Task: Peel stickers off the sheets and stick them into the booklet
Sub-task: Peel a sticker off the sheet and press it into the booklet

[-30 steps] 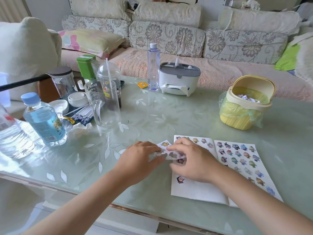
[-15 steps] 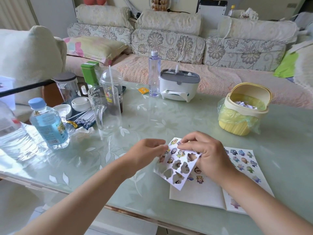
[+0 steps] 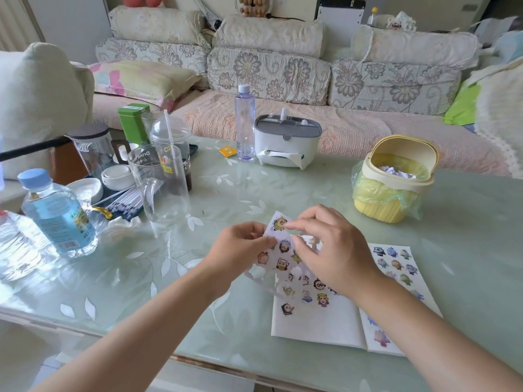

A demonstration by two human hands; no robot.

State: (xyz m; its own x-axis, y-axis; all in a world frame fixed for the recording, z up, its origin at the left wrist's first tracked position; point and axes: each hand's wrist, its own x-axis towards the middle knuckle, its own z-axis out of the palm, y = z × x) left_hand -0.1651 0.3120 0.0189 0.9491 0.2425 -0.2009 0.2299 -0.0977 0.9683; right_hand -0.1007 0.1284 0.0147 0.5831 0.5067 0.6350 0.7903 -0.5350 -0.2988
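A white sticker sheet (image 3: pixel 278 254) with small cartoon stickers is held up above the table, curling at its lower end. My left hand (image 3: pixel 240 247) pinches its left edge. My right hand (image 3: pixel 331 250) pinches at the sheet's top corner, fingertips on a yellow sticker (image 3: pixel 278 222). Below them the open booklet (image 3: pixel 319 321) lies flat near the table's front edge. Its left page carries several stickers in its upper part, and its right page (image 3: pixel 399 267) has rows of blue and yellow ones, partly hidden by my right forearm.
A yellow bin (image 3: pixel 393 179) with a plastic liner stands at the right. A tissue box (image 3: pixel 285 144) and tall clear bottle (image 3: pixel 244 123) stand at the back. Glass jug (image 3: pixel 158 188), lidded cup, water bottles (image 3: pixel 56 213) and dishes crowd the left. A sofa lies beyond.
The sheet has been lifted from the booklet and turned more upright. My right fingers have moved up to its top corner. The booklet's left page is now uncovered.
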